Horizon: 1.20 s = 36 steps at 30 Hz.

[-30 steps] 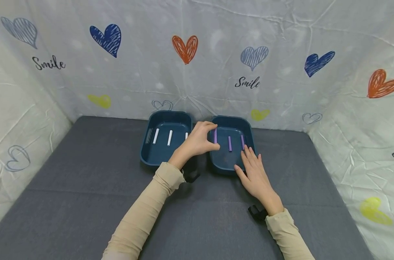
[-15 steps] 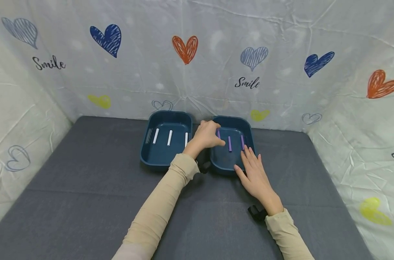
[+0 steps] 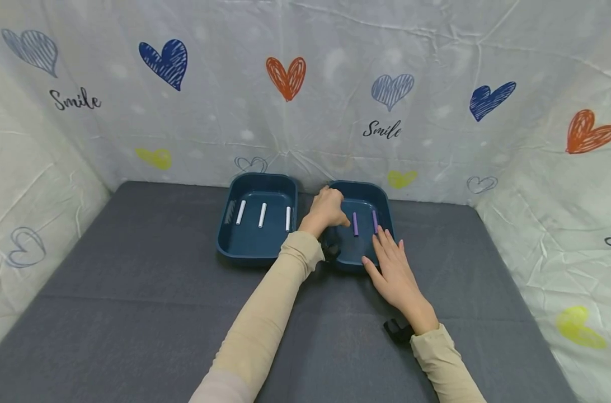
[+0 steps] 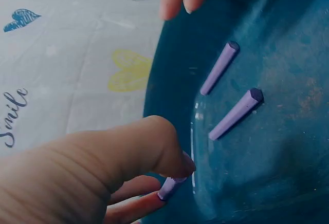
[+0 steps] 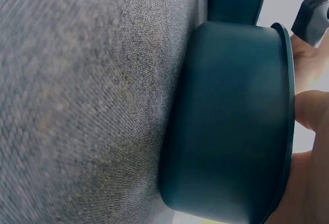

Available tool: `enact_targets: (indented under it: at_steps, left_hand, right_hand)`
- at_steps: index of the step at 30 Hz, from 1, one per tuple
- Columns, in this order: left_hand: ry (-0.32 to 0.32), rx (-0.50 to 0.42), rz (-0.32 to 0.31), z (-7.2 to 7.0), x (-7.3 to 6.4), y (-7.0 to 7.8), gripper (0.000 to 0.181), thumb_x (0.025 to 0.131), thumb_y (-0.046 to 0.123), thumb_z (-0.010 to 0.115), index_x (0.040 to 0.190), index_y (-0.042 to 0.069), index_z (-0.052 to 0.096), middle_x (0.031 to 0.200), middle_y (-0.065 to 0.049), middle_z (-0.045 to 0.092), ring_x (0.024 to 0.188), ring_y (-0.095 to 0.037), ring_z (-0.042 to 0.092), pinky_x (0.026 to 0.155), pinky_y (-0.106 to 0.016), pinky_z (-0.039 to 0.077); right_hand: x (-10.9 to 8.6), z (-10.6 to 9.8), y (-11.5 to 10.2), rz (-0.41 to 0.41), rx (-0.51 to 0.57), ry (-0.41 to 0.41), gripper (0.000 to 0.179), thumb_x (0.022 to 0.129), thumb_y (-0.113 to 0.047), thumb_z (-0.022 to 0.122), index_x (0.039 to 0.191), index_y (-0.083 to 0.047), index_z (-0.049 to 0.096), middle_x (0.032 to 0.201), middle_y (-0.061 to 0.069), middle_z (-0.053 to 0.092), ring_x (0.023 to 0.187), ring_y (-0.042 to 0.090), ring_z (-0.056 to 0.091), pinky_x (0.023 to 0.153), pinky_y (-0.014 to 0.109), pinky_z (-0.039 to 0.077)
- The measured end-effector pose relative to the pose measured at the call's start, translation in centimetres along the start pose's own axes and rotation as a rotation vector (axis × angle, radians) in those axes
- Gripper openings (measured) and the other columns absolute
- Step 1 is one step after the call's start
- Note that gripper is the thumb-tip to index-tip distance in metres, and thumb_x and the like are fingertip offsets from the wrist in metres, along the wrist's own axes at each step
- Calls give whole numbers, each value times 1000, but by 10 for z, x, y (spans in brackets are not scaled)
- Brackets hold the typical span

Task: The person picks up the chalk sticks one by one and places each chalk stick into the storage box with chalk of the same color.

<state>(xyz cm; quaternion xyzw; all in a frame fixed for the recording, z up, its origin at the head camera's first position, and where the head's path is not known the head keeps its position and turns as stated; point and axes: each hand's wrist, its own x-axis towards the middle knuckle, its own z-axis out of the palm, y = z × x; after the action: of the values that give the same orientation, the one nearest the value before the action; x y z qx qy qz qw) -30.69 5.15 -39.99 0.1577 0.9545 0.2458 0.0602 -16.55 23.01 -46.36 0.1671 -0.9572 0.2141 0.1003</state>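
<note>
My left hand (image 3: 328,207) reaches over the left side of the right-hand blue tray (image 3: 343,257). Its thumb and fingers pinch a stick of purple chalk (image 4: 171,188) near the tray's wall, seen in the left wrist view; the hand hides that stick in the head view. Two more purple chalks, a middle one (image 3: 355,224) and a right one (image 3: 375,220), lie inside the tray. My right hand (image 3: 398,274) rests on that tray's near right rim, fingers extended and nothing in its grasp. Its fingertips lie close to the right chalk's lower end.
Left of it stands a second blue tray (image 3: 250,254) holding three white chalks, one (image 3: 262,215) in the middle. Both trays sit on a grey cloth-covered table (image 3: 149,313). A white curtain (image 3: 325,112) printed with hearts rises behind them.
My left hand has moved right, from between the trays to over the right tray, bringing its purple chalk along. The rightmost white chalk now shows fully. My right hand has stayed put.
</note>
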Motion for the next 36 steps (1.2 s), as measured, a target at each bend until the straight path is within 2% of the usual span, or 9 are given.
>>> enact_targets:
  at_steps: [3,9,12,15,21,27,32,36]
  left_hand:
    - [5,35,-24,3,2,-1,57,78,24,87,126,3,65,144,-13,52,149,-31,19,112,-46,35]
    - [-2,38,-83,10,4,-2,56,77,24,87,126,6,66,163,-15,19,144,-37,31,102,-45,46]
    - [-4,38,-91,12,4,-2,58,77,24,87,128,7,65,164,-15,13,144,-37,30,102,-45,46]
    - [1,60,-76,14,5,-3,60,77,24,87,130,8,64,164,-15,16,148,-35,23,107,-46,42]
    - [15,76,-1,20,5,-10,65,74,19,90,132,5,64,149,-11,48,152,-25,0,117,-54,25]
    - [-1,84,16,29,6,-17,55,73,18,91,122,5,69,140,-10,57,152,-20,-11,112,-57,32]
    - [-16,148,5,30,6,-17,48,73,20,91,116,7,71,137,-9,57,151,-20,-14,107,-56,39]
    - [-34,176,1,27,2,-14,24,79,17,85,98,9,74,138,-10,56,151,-21,-15,108,-60,36]
  right_hand:
    - [0,1,0,1,-2,-2,66,106,-41,43,151,7,34,164,16,15,152,31,9,118,61,6]
    - [0,1,0,3,-2,2,67,105,-40,44,150,8,34,163,19,16,151,34,10,118,60,6]
    - [0,0,0,3,0,3,67,105,-40,44,150,8,34,163,19,16,151,35,11,118,60,5]
    - [0,1,0,2,-1,2,67,105,-41,44,150,7,34,163,19,15,151,35,11,118,60,5]
    - [-1,1,0,1,-3,2,67,105,-41,44,150,8,34,164,17,14,151,33,10,118,60,5]
    - [-1,1,0,6,-11,-8,67,105,-41,44,151,7,33,165,15,12,152,32,9,118,60,6]
    - [0,1,-1,0,-9,0,66,106,-40,44,150,7,34,164,17,15,151,34,11,118,60,6]
    - [0,2,-2,2,-8,4,66,105,-41,44,150,7,35,164,18,15,151,34,11,118,60,6]
